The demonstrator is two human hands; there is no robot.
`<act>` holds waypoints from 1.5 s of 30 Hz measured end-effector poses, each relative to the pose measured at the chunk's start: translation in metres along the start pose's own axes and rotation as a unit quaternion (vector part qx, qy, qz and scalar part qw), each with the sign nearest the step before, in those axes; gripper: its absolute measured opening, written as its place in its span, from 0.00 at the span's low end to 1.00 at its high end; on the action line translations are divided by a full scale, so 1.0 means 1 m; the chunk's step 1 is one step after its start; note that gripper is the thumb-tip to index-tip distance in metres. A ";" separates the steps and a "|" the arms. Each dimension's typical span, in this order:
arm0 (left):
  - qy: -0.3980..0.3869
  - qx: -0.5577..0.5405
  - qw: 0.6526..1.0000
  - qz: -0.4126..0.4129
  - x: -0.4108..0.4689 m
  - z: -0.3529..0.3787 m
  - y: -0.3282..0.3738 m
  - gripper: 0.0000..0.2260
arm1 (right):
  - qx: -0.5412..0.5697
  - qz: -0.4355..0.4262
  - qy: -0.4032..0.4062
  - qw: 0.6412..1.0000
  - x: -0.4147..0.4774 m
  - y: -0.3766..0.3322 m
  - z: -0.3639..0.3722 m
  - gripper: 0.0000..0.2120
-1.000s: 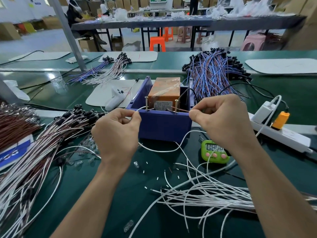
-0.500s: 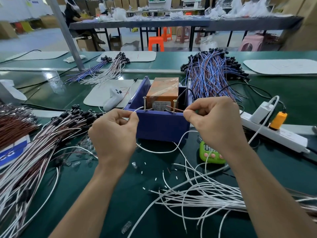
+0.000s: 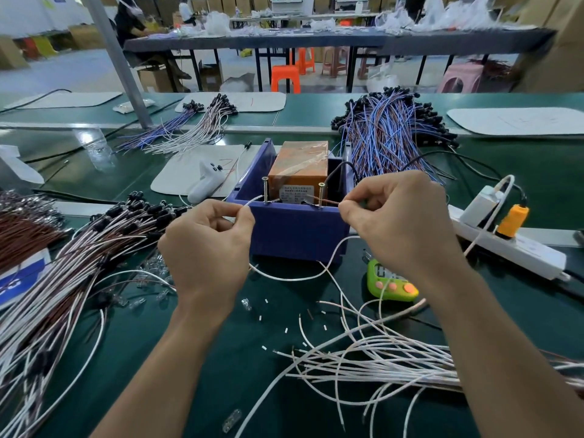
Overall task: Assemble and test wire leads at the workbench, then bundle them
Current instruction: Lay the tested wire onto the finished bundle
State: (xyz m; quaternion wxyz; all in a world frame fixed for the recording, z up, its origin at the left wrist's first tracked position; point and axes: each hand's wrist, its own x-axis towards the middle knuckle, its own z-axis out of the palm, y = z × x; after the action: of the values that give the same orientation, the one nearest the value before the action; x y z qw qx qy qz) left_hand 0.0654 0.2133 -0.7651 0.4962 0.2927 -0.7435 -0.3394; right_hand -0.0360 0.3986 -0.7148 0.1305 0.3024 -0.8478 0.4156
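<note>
In the head view, a thin white wire lead [image 3: 284,277] was held by both ends in front of a dark blue plastic box [image 3: 297,235]. One end was pinched between the closed thumb and forefinger of the left hand [image 3: 205,248] and was run from those fingertips [image 3: 245,214] to the left upright brass screw [image 3: 264,189] on the box's near wall. The other, brownish end was pinched the same way by the right hand [image 3: 401,229] and was brought to the right upright brass screw [image 3: 321,194], just beyond its fingertips [image 3: 346,210]. The slack was draped in a loop below both hands on the green bench mat [image 3: 196,358]. An orange tape-wrapped block [image 3: 298,165] was seated in the box behind the screws. A green digital timer [image 3: 390,284] was partly hidden under the right wrist.
</note>
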 end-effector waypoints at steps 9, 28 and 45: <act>-0.125 -0.264 0.957 0.008 -0.039 -0.006 0.044 0.09 | -0.121 -0.004 -0.151 0.981 -0.012 -0.030 -0.046 0.10; -0.121 -0.480 0.849 -0.183 -0.025 -0.020 0.144 0.06 | 0.571 0.157 -0.342 0.730 -0.083 -0.031 -0.087 0.12; -0.147 -0.184 0.947 -0.221 -0.037 -0.026 0.037 0.20 | 0.038 0.128 -0.297 0.946 -0.095 0.016 -0.121 0.13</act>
State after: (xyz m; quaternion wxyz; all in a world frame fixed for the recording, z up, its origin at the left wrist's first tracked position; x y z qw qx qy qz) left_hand 0.0986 0.2588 -0.7486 0.3394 0.3005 -0.6496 -0.6103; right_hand 0.0248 0.5390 -0.6944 -0.1929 0.3056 -0.8632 0.3526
